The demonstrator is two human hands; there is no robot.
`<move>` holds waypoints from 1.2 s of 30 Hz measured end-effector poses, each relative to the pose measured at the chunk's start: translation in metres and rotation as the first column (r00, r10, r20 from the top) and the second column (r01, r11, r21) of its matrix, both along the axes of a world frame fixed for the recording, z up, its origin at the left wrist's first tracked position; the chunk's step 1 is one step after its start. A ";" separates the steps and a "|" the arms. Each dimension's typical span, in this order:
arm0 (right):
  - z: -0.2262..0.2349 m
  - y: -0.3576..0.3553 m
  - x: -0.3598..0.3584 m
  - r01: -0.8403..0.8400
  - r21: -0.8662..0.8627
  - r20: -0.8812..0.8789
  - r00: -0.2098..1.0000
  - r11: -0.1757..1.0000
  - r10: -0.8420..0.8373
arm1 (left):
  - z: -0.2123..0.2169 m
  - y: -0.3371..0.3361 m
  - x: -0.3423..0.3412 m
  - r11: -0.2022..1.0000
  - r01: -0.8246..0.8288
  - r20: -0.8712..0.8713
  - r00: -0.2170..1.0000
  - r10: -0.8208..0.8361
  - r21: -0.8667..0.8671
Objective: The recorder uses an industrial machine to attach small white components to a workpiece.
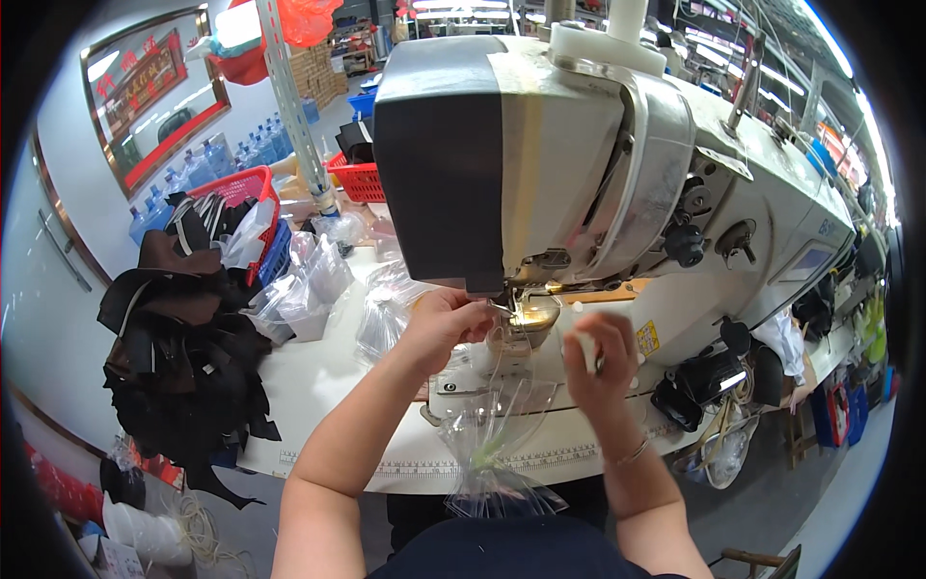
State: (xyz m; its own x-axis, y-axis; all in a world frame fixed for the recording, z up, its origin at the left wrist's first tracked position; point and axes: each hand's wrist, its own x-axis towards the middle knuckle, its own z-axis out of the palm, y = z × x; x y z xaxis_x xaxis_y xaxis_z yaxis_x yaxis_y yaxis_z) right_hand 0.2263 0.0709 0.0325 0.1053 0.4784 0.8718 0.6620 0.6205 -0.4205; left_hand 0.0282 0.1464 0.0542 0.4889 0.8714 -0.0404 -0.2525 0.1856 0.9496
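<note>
A large sewing machine (559,145) fills the middle, its needle area (511,299) lit by a small lamp. My left hand (449,330) is beside the needle on its left, thumb and fingers pinched together; what they hold, if anything, is too small to make out. My right hand (600,359) is raised to the right of the needle, a little blurred, with its fingers curled in; their contents cannot be made out. Between my forearms a clear plastic bag (492,439) hangs over the table's front edge.
On the left, a heap of black and brown strips (183,338) hangs beside the white table (318,415). Clear plastic bags (309,280) lie behind my left forearm. Red baskets (258,198) stand farther back. Black items (699,381) sit at the right.
</note>
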 end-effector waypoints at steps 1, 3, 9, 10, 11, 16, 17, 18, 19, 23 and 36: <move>-0.006 -0.006 -0.004 -0.083 -0.145 0.012 0.996 0.986 0.086 | -0.004 -0.002 0.002 1.000 -0.021 0.043 0.999 0.021 -0.008; -0.011 -0.013 -0.006 -0.153 -0.290 0.012 0.986 0.945 0.164 | -0.013 -0.010 0.009 0.994 -0.097 0.103 0.989 0.103 -0.060; -0.002 -0.009 0.006 -0.672 -0.541 -0.609 0.728 0.506 0.315 | -0.029 -0.018 0.015 0.984 -0.173 0.278 0.944 0.176 -0.037; 0.003 -0.009 0.006 -0.689 -0.521 -0.651 0.702 0.504 0.289 | -0.028 -0.021 0.017 0.984 -0.172 0.278 0.944 0.176 -0.039; 0.005 -0.008 0.008 -0.690 -0.521 -0.650 0.702 0.503 0.289 | -0.027 -0.024 0.019 0.977 -0.208 0.291 0.933 0.214 -0.051; 0.018 -0.003 0.021 -0.708 -0.514 -0.692 0.676 0.485 0.254 | -0.030 -0.032 0.028 0.958 -0.284 0.321 0.906 0.276 -0.022; 0.018 -0.001 0.025 -0.705 -0.506 -0.696 0.674 0.497 0.248 | -0.028 -0.035 0.030 0.948 -0.319 0.294 0.906 0.305 0.000; 0.021 0.003 0.029 -0.690 -0.521 -0.681 0.691 0.502 0.243 | -0.027 -0.037 0.031 0.936 -0.352 0.269 0.904 0.333 0.024; 0.023 0.006 0.032 -0.675 -0.536 -0.666 0.707 0.507 0.238 | -0.027 -0.036 0.030 0.936 -0.352 0.268 0.904 0.333 0.024; 0.024 0.022 0.043 -0.731 -0.513 -0.708 0.656 0.450 0.260 | -0.018 -0.024 0.019 0.958 -0.223 0.296 0.917 0.268 -0.178; 0.009 -0.009 0.011 0.032 0.032 0.313 0.949 0.999 -0.040 | -0.033 -0.029 0.027 0.947 -0.268 0.407 0.856 0.318 -0.177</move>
